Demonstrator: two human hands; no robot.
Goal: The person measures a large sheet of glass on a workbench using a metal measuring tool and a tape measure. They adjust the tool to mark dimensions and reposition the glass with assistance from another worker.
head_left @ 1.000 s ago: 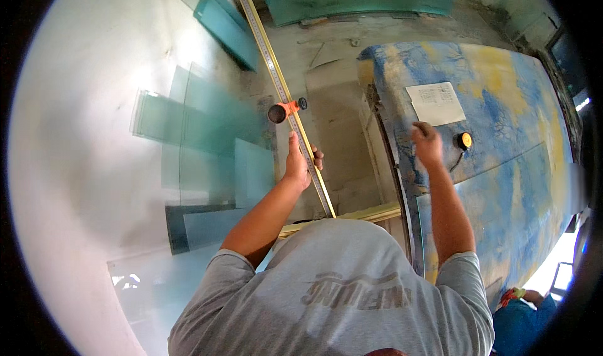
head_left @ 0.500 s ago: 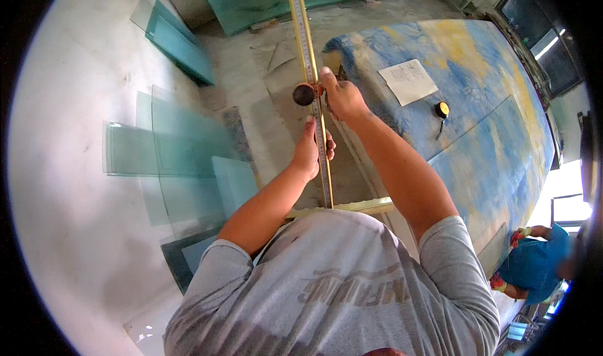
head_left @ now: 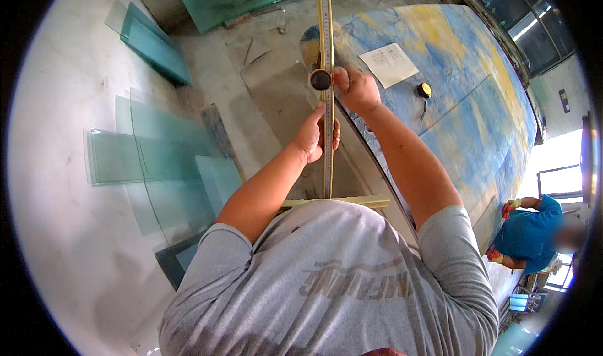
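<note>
A long yellow-edged T-shaped ruler (head_left: 326, 32) with a graduated scale runs away from my body, raised above the floor. Its pale crosspiece (head_left: 367, 202) lies against my belly. My left hand (head_left: 309, 136) is wrapped round the ruler's bar, thumb along its side and fingertips showing on the right. Just beyond, my right hand (head_left: 359, 91) is closed, thumb and fingers pinching the orange edge of a sliding head with a round dark knob (head_left: 321, 79), which sits on the bar.
A table with a blue-and-yellow cloth (head_left: 465, 73) stands at right, bearing a paper sheet (head_left: 389, 65) and a tape measure (head_left: 424, 91). Glass panes (head_left: 166, 145) lean on the left wall; another large pane (head_left: 251, 1) stands far off. A gloved co-worker (head_left: 527, 233) is at right.
The ruler's far end has swung right, so the bar now points almost straight away from me. Both hands have moved with it, keeping their grips. The whole view has shifted slightly.
</note>
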